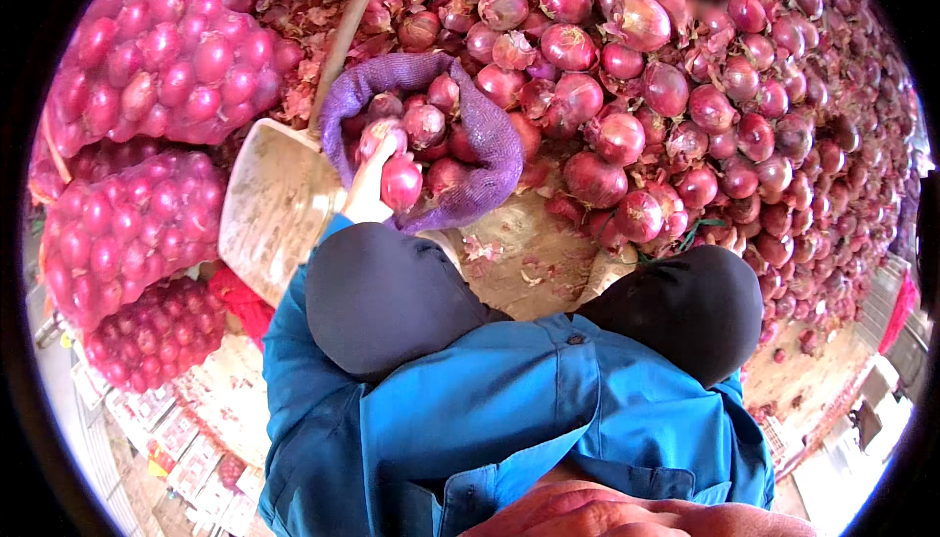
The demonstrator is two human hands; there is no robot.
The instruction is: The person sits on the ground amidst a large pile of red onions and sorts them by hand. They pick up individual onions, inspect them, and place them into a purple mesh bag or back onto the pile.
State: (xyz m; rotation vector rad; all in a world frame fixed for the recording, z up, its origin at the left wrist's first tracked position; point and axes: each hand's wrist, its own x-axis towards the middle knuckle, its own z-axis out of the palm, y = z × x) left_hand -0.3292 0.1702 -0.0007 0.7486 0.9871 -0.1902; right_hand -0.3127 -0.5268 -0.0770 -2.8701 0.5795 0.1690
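My left hand (369, 188) reaches over the near left rim of a purple mesh sack (490, 126). Its fingers are curled on a red onion (382, 134), and another red onion (402, 183) sits against the palm side. More onions (424, 126) lie inside the sack, whose rim is rolled outward into a thick ring. Beyond my right knee only a little of my right hand (729, 239) shows, beside the heaped loose onions (639, 215). The knee hides the rest, so its grip cannot be made out.
A shovel with a dirty, pale blade (268, 199) and wooden handle (349, 30) leans left of the sack. Filled pink mesh sacks (172, 60) are stacked further left. Green string (694, 232) lies by my right knee (683, 309). Onion skins litter the brown floor (525, 250).
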